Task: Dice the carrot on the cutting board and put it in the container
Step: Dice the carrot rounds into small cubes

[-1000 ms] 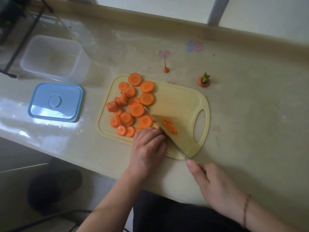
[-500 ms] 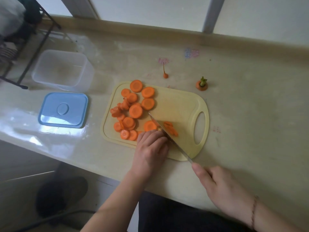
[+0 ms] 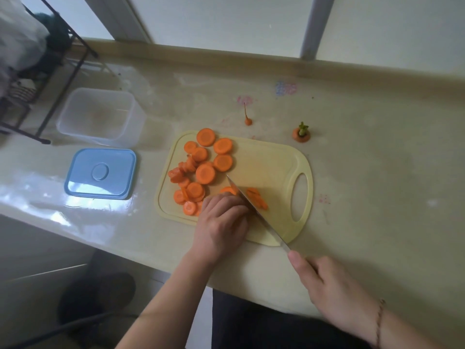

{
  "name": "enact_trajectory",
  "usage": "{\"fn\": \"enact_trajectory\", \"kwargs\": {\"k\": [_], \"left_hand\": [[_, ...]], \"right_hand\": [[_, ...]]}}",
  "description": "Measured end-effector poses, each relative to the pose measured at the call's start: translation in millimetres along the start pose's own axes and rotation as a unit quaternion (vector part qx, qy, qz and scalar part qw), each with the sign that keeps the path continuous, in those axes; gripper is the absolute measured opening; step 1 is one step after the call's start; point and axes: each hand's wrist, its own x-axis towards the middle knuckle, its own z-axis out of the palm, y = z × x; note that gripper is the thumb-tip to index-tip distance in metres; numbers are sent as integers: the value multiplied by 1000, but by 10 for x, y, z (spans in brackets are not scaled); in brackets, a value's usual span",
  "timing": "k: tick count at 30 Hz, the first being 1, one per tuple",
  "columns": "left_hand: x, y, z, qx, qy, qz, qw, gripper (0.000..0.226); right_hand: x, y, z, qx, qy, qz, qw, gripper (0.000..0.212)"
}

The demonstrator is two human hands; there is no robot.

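A pale yellow cutting board (image 3: 274, 162) lies on the counter with several round carrot slices (image 3: 205, 173) on its left half. My left hand (image 3: 221, 222) sits curled over a slice (image 3: 227, 190) at the board's near edge, holding it down. My right hand (image 3: 329, 288) grips the handle of a knife (image 3: 254, 210), whose blade runs diagonally beside my left fingers. A few cut strips (image 3: 256, 199) lie just right of the blade. The clear plastic container (image 3: 100, 117) stands open at the far left.
A blue lid (image 3: 100, 173) lies flat in front of the container. A carrot top with a green stub (image 3: 301, 134) and a thin carrot tail (image 3: 247, 119) lie behind the board. A black wire rack (image 3: 50, 71) stands at the far left. The counter edge runs near me.
The camera view has shifted, so everything sits lower and more to the right. Both hands and the knife keep almost the same place on the board.
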Motion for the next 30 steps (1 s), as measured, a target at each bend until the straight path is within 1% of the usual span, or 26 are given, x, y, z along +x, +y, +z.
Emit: {"fn": "enact_trajectory", "kwargs": {"k": [2, 4, 8, 12, 15, 18, 21, 22, 24, 27, 30], "left_hand": [[29, -57, -16, 3, 18, -29, 999, 9], [56, -110, -14, 9, 21, -51, 998, 9], [66, -131, 18, 29, 19, -39, 999, 10], [80, -131, 6, 56, 52, -68, 995, 8], [80, -148, -6, 85, 58, -60, 993, 5], [62, -135, -34, 109, 69, -46, 991, 5], [32, -54, -37, 93, 18, 25, 995, 8], [27, -33, -29, 85, 4, 37, 996, 9], [24, -31, 0, 69, -3, 32, 997, 9], [17, -56, 40, 53, 2, 21, 998, 9], [27, -59, 65, 43, 10, 20, 999, 9]], "right_hand": [[4, 35, 7, 9, -1, 4, 1000, 84], [2, 61, 16, 20, -4, 12, 1000, 89], [-6, 75, 17, 28, -5, 15, 999, 91], [-30, 78, 21, 22, 2, 20, 1000, 93], [-30, 45, 24, 22, 5, 14, 1000, 89], [14, -42, 36, 13, 14, 4, 1000, 72], [60, -111, 40, 15, 13, 4, 1000, 64], [72, -118, 44, 16, 15, 2, 1000, 64], [90, -96, 57, 22, 17, 2, 1000, 68], [101, -26, 61, 43, 12, 7, 999, 77], [73, -3, 69, 68, 3, 21, 997, 78]]}}
